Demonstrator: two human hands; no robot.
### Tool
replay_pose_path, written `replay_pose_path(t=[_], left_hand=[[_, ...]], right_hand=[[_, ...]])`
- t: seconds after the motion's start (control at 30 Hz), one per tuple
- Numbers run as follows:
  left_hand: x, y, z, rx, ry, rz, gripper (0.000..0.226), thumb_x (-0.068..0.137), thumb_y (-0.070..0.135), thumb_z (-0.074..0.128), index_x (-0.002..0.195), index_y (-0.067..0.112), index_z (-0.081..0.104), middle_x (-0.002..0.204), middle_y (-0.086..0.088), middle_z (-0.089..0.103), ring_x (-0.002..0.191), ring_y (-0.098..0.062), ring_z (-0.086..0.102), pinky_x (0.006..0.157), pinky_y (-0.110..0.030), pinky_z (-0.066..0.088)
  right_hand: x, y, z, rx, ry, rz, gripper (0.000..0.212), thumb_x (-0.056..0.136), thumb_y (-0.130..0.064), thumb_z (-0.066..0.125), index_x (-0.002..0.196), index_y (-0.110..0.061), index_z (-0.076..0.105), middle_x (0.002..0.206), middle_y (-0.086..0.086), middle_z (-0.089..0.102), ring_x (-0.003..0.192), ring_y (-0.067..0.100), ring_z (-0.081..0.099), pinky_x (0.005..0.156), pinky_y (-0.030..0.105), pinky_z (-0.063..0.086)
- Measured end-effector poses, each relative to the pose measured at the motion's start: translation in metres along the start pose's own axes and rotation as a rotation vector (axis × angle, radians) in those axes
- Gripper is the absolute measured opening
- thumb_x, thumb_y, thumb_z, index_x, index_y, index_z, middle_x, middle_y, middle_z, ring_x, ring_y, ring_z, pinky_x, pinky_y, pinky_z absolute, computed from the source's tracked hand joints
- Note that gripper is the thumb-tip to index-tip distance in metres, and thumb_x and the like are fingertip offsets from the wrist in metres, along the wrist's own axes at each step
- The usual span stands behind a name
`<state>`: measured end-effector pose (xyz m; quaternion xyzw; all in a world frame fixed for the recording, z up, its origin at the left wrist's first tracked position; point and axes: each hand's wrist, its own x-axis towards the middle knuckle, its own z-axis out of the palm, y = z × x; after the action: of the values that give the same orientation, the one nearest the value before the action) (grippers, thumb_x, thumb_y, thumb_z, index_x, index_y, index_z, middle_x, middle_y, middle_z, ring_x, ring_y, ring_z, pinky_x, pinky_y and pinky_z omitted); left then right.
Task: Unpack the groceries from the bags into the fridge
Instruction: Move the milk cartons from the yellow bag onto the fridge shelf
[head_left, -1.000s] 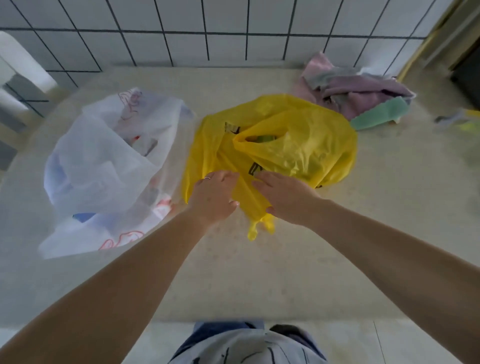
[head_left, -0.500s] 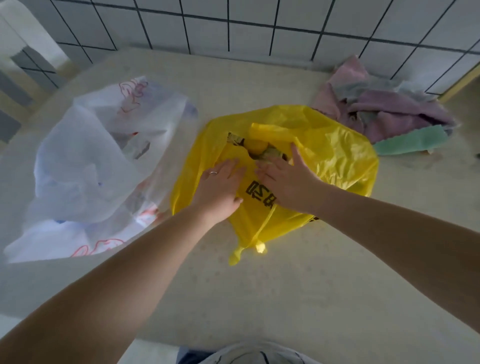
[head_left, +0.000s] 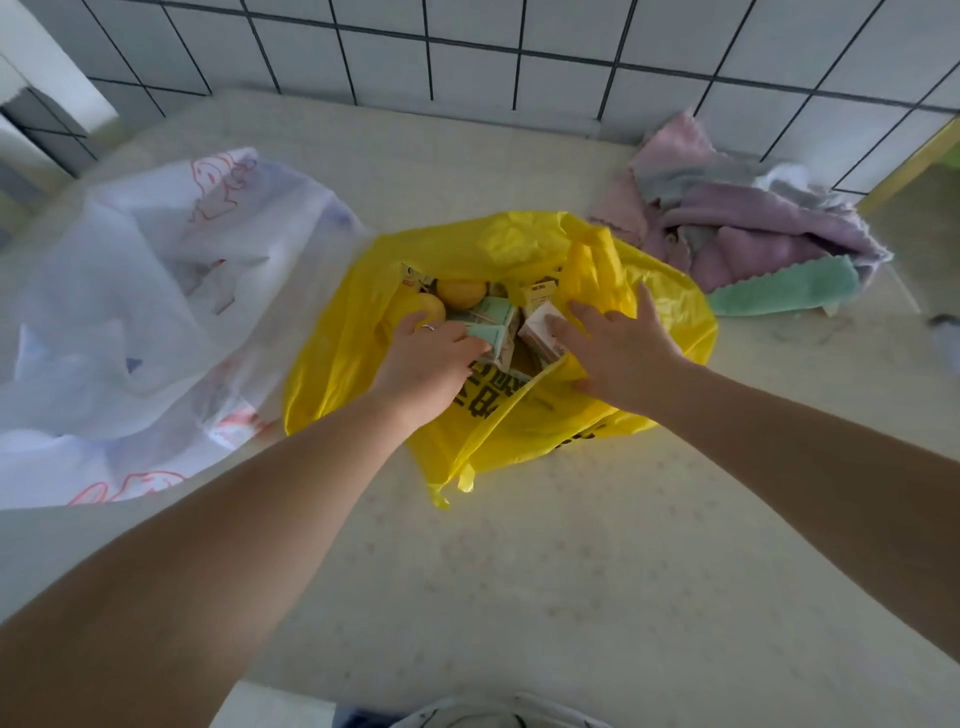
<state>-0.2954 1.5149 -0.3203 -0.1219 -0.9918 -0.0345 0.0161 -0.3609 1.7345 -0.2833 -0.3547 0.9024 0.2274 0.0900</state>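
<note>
A yellow plastic bag (head_left: 332, 364) lies open in the middle of the counter. Inside it are two yellow round fruits (head_left: 460, 293), pale green drink cartons (head_left: 493, 314), a pink carton (head_left: 540, 332) and more cartons behind. My left hand (head_left: 423, 364) reaches into the bag's mouth, its fingers closed over a green carton. My right hand (head_left: 618, 353) holds the bag's right flap, thumb hooked under the edge and fingers spread, its index finger touching the pink carton. A white plastic bag (head_left: 156, 291) with red print lies to the left; its contents are hidden.
A heap of pink, purple, grey and green cloths (head_left: 753, 234) lies at the back right. The beige counter (head_left: 519, 571) ends at a tiled wall (head_left: 467, 62) behind the bags. Its front edge runs just above my body.
Both hands have pulled the yellow bag's mouth wide, so the fruits and cartons now show. My left hand moved in onto a green carton and my right hand shifted to the right flap.
</note>
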Motion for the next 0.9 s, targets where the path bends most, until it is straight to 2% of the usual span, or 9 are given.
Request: replay_pose_path(t=[0.13,0.2,0.27,0.4,0.5,0.63,0.77,0.83,0.9], left_hand=[[-0.001,-0.002,-0.005,-0.048,-0.021,0.044,0.028,0.091,0.028,0.059,0.117,0.019,0.061,0.121,-0.002,0.063,0.112,-0.022,0.058,0.099,-0.037,0.041],[-0.003,-0.003,-0.007,-0.075,-0.031,0.050,0.019,0.090,0.027,0.059,0.104,0.016,0.065,0.108,-0.003,0.066,0.097,-0.024,0.062,0.079,-0.035,0.050],[-0.008,-0.005,-0.004,-0.091,-0.084,0.026,0.014,0.091,0.028,0.057,0.094,0.016,0.064,0.100,-0.001,0.063,0.088,-0.021,0.061,0.064,-0.031,0.050],[-0.021,-0.010,0.009,-0.067,-0.246,-0.060,0.012,0.091,0.027,0.056,0.096,0.018,0.062,0.101,0.001,0.061,0.091,-0.021,0.058,0.065,-0.030,0.045],[-0.027,-0.006,0.014,-0.047,-0.274,-0.066,0.016,0.090,0.029,0.057,0.101,0.019,0.062,0.105,0.000,0.060,0.097,-0.022,0.057,0.066,-0.030,0.043],[-0.024,0.000,0.009,-0.162,-0.204,-0.083,0.033,0.087,0.047,0.058,0.105,0.019,0.062,0.107,0.003,0.060,0.096,-0.016,0.057,0.068,-0.027,0.046],[-0.014,0.001,0.005,-0.250,-0.069,-0.147,0.031,0.089,0.039,0.059,0.111,0.017,0.060,0.118,0.000,0.058,0.107,-0.018,0.057,0.078,-0.031,0.053],[-0.007,0.000,0.004,-0.255,-0.048,-0.160,0.035,0.088,0.032,0.061,0.120,0.016,0.056,0.124,-0.002,0.055,0.110,-0.020,0.056,0.083,-0.034,0.053],[0.000,0.000,0.002,-0.248,-0.053,-0.152,0.044,0.087,0.028,0.063,0.127,0.015,0.050,0.130,-0.004,0.051,0.113,-0.022,0.055,0.086,-0.035,0.053]], right_hand=[[-0.003,0.005,0.011,-0.015,0.035,-0.048,0.067,0.086,-0.057,0.050,0.140,-0.023,0.025,0.139,0.006,0.041,0.117,0.028,0.054,0.108,0.057,0.023],[-0.004,0.007,0.013,-0.007,0.015,-0.033,0.065,0.086,-0.059,0.048,0.134,-0.020,0.031,0.130,0.005,0.048,0.112,0.026,0.056,0.104,0.052,0.031],[-0.008,0.010,0.013,-0.006,-0.041,-0.014,0.061,0.087,-0.061,0.043,0.131,-0.020,0.036,0.122,0.003,0.052,0.109,0.025,0.057,0.097,0.047,0.038],[-0.022,0.014,0.016,-0.016,-0.080,-0.047,0.046,0.091,-0.058,0.040,0.117,-0.021,0.051,0.099,0.000,0.058,0.089,0.022,0.061,0.073,0.034,0.048],[-0.034,0.015,0.024,0.026,-0.156,-0.027,0.046,0.089,-0.059,0.045,0.115,-0.022,0.053,0.099,-0.001,0.057,0.086,0.021,0.061,0.067,0.032,0.050],[-0.036,0.017,0.013,0.121,-0.136,0.010,0.057,0.082,-0.068,0.047,0.118,-0.024,0.050,0.105,-0.001,0.056,0.096,0.022,0.060,0.077,0.040,0.053],[-0.021,0.015,-0.004,0.198,-0.058,0.110,0.063,0.083,-0.072,0.035,0.123,-0.026,0.051,0.117,-0.001,0.059,0.113,0.024,0.055,0.104,0.053,0.030],[-0.011,0.012,-0.008,0.252,-0.006,0.132,0.056,0.088,-0.064,0.038,0.127,-0.025,0.048,0.122,-0.002,0.058,0.120,0.024,0.051,0.109,0.057,0.021],[-0.002,0.007,-0.009,0.263,0.007,0.128,0.053,0.090,-0.057,0.042,0.130,-0.022,0.046,0.125,0.000,0.056,0.122,0.025,0.050,0.111,0.058,0.018]])
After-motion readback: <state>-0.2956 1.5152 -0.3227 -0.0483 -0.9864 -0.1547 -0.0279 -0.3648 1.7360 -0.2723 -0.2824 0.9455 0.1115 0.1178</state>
